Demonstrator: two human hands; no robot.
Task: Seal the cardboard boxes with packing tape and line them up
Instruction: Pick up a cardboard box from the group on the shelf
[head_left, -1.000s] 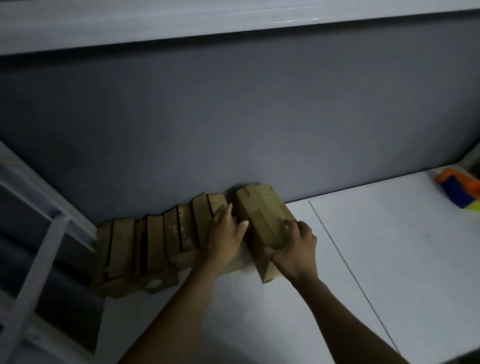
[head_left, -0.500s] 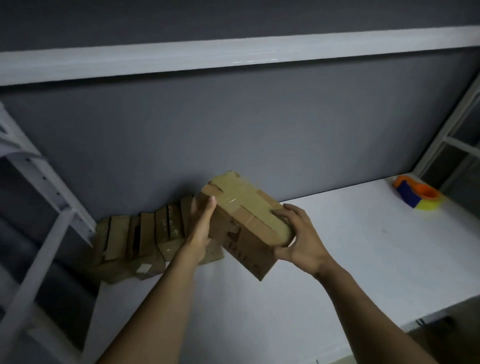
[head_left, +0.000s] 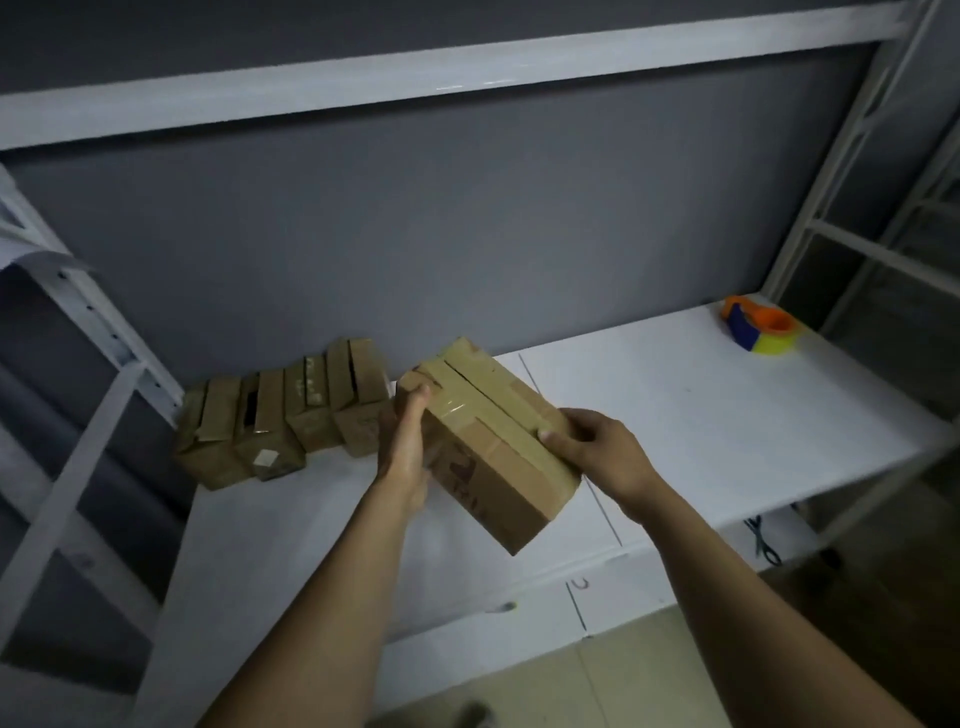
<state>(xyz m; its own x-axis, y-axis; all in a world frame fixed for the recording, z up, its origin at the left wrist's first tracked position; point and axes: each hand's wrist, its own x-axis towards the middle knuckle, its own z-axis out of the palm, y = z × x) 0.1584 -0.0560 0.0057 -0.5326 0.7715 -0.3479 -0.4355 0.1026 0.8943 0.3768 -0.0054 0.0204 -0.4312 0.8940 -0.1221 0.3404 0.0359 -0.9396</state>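
Blurred, covered
Print on the held box (head_left: 493, 467) is unreadable; the left hand (head_left: 408, 452) hides part of the nearest row box (head_left: 363, 376).

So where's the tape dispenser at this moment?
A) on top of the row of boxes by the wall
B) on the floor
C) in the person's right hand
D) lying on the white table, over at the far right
D: the orange, blue and yellow tape dispenser lies on the white table near its far right corner, while the left hand and right hand are both on the cardboard box.
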